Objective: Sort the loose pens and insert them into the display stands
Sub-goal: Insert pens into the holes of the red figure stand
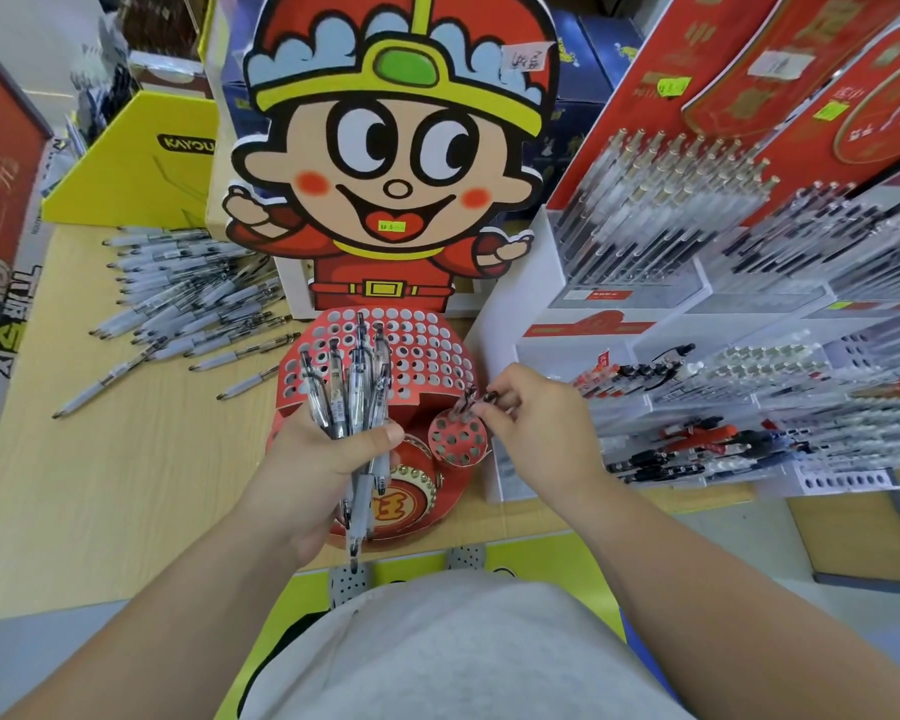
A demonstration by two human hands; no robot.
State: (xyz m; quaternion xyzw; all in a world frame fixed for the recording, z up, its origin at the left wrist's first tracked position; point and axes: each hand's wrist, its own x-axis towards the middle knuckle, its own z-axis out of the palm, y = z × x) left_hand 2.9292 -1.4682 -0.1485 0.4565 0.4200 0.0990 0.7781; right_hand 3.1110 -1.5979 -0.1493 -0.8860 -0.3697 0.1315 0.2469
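A red cardboard display stand point(427, 356) with a cartoon figure on top and many round holes stands on the wooden table in front of me. My left hand point(323, 459) grips a bundle of several clear pens point(352, 392), fanned upward over the stand. My right hand point(536, 418) pinches the top of a single pen point(463, 405) that stands in the small round red holder point(458, 439) at the stand's front right. A pile of loose pens point(188, 298) lies on the table at the left.
A yellow box point(141, 168) stands behind the loose pile. White tiered racks point(723, 330) filled with pens rise at the right, with red flat boxes point(801, 70) leaning above them. A red panel point(1, 163) borders the left edge.
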